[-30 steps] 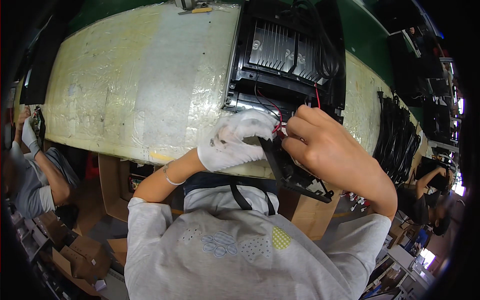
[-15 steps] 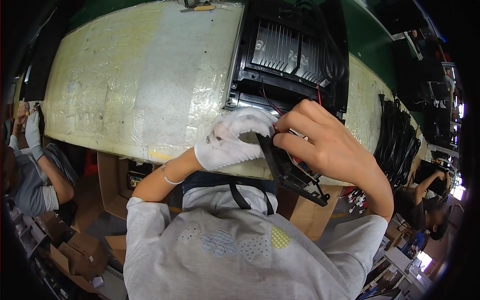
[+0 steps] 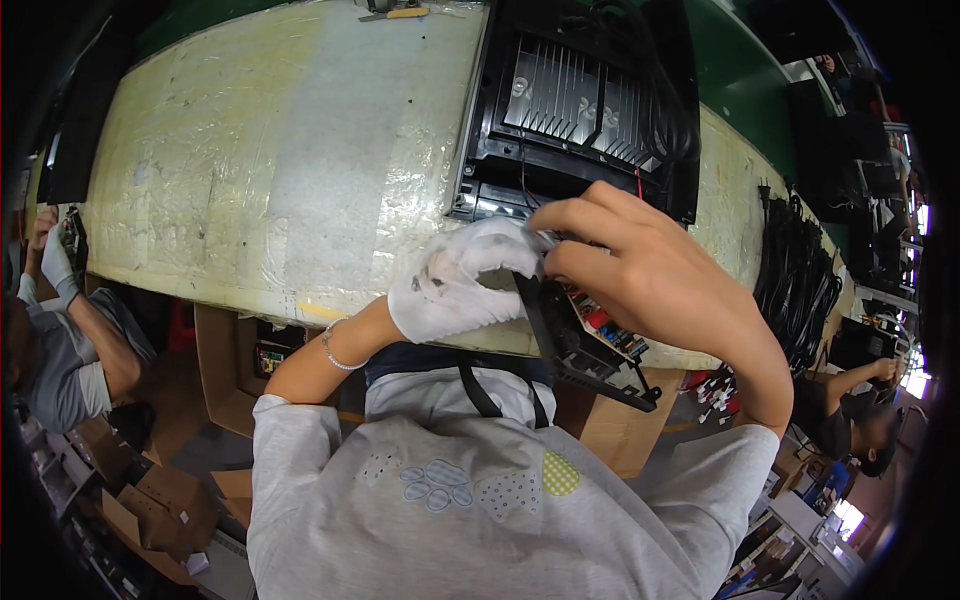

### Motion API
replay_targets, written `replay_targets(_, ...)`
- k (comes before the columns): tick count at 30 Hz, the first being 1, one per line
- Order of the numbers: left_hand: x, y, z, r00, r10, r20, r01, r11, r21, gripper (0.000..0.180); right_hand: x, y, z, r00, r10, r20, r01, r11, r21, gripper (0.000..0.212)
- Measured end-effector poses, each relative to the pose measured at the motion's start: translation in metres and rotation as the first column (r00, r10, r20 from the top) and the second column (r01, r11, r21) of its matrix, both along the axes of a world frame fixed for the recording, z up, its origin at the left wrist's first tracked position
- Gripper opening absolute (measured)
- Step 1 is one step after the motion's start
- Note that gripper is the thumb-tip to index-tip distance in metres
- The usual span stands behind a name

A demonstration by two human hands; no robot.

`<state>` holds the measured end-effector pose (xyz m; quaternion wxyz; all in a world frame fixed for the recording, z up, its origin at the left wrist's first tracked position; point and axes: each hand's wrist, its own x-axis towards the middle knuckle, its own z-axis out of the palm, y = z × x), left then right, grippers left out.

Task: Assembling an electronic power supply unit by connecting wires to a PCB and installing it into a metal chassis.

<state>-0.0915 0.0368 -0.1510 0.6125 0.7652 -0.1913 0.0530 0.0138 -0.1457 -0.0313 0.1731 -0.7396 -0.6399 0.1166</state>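
The step in hand looks like close finger work at the upper end of a black frame (image 3: pixel 573 355), the gloved left hand's (image 3: pixel 455 282) grip closed on it; whether the bare right hand's (image 3: pixel 640 275) bent fingers grasp anything, I cannot tell. The next move likely calls for a steady frame, which slants over the worktop's (image 3: pixel 330 160) near edge, baring a circuit board (image 3: pixel 612 326) with red parts

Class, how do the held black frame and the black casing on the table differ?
The frame is held tilted in the left hand; the casing lies on the table. The frame carries colourful components; the casing, silver metal fins. The casing looks larger than the frame. Both are black.
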Motion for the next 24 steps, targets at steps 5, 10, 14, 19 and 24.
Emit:
replay_targets(5, 0.003, -0.002, 0.001, 1.000, 0.009, 0.015, -0.009, 0.999, -0.032, 0.030, 0.005, -0.002, 0.009, 0.998, 0.048, -0.046, -0.052, 0.996, -0.074, 0.025)
replay_targets(10, 0.008, -0.001, -0.010, 0.996, -0.053, 0.066, 0.056, 0.998, -0.038, 0.026, 0.010, -0.004, 0.001, 0.991, 0.033, -0.129, -0.039, 0.998, -0.045, 0.022)
replay_targets(14, 0.006, 0.000, -0.006, 0.996, -0.040, 0.074, 0.037, 0.999, 0.035, 0.023, 0.017, -0.003, 0.001, 0.974, 0.168, -0.151, -0.179, 0.982, -0.060, 0.019)
replay_targets(19, 0.003, 0.003, -0.004, 0.990, -0.061, 0.128, 0.041, 0.986, 0.159, 0.021, -0.006, 0.007, 0.018, 0.993, 0.074, 0.093, -0.049, 0.969, -0.242, 0.018)
replay_targets(24, 0.005, 0.000, -0.011, 0.985, -0.072, 0.158, 0.078, 0.996, -0.038, 0.018, 0.001, -0.005, 0.002, 0.994, 0.078, -0.082, -0.082, 0.995, -0.058, 0.020)
